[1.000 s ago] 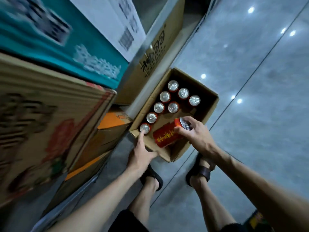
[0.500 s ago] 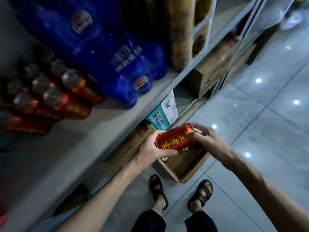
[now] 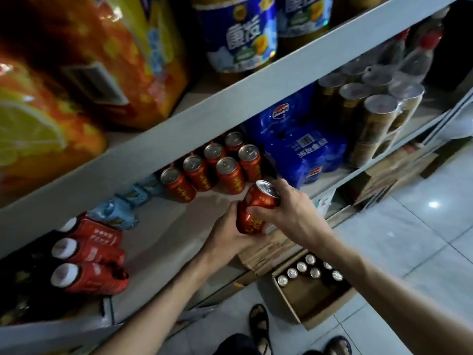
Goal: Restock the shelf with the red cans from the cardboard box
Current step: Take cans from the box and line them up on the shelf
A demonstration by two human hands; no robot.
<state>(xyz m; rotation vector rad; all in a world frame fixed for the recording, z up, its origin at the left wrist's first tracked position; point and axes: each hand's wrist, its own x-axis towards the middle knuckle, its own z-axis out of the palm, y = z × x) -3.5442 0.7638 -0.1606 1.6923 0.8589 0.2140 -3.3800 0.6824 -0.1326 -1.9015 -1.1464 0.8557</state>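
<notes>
Both hands hold one red can (image 3: pixel 258 204) above the front edge of the grey middle shelf (image 3: pixel 169 226). My left hand (image 3: pixel 227 234) cups its bottom from below, and my right hand (image 3: pixel 289 211) wraps its upper side, silver lid pointing up. Several red cans (image 3: pixel 212 170) stand in two rows farther back on that shelf, just behind the held can. The open cardboard box (image 3: pixel 307 298) sits on the floor below, with several silver can tops showing along its far side.
Blue shrink-wrapped packs (image 3: pixel 299 147) lie right of the red cans, gold cans (image 3: pixel 376 116) beyond them. Red bottles (image 3: pixel 87 262) lie at the shelf's left. Orange drink packs (image 3: pixel 76 67) fill the upper shelf. Cardboard boxes (image 3: pixel 394 167) sit on the bottom shelf. My sandalled feet (image 3: pixel 258 326) stand on tile.
The view rose from the box on the floor to the shelf. The red can came up out of the box, my left hand joined my right on it, and it tilted upright.
</notes>
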